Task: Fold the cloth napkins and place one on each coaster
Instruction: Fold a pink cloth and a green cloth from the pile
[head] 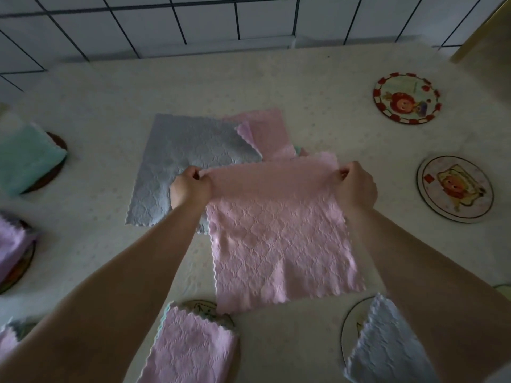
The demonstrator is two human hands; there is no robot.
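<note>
A cream tablecloth point(193, 84) with a faint dotted pattern covers the table. Behind it rises a wall of white tiles point(154, 20) with dark grout. The light is dim.

Dim overall, with a dull, underexposed cast. Brightest along the tiled wall point(210, 26) at the top, fading toward the lower corners. Soft sheen on the pink napkin point(279, 239), raised pattern picked out by light from the far side. Faint, diffuse shadows only, under the forearms and beside the grey napkin point(182, 167). No hard glare anywhere. Strong wide-angle bending: grout lines bowed, round coasters point(406, 98) stretched to ovals near the right edge. Sharpest around the hands point(190, 186) at centre; smeared and soft at the left margin, where the green folded napkin point(26, 158) blurs, and along the bottom edge.
</note>
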